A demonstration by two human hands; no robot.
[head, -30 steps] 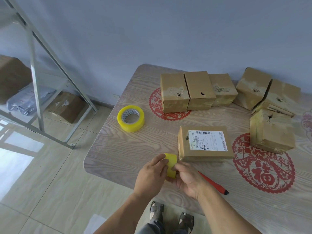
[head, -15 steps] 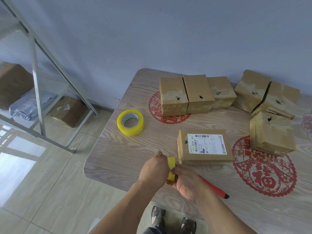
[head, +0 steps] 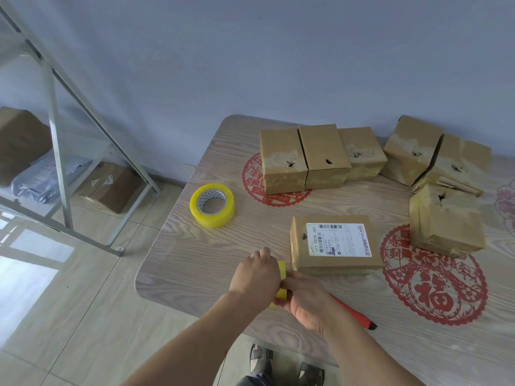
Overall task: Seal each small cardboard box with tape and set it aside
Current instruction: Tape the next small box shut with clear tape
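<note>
Yellow small tape roll (head: pixel 281 280) is being gripped between left hand (head: pixel 257 275) and right hand (head: pixel 306 296), both curled round it; free end wants peeling squarely before reaching labelled brown cardboard box (head: pixel 334 245) lying just beyond

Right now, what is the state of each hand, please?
Left hand: grips the tape roll.
Right hand: also holds the tape roll, fingers curled at its near side.
</note>
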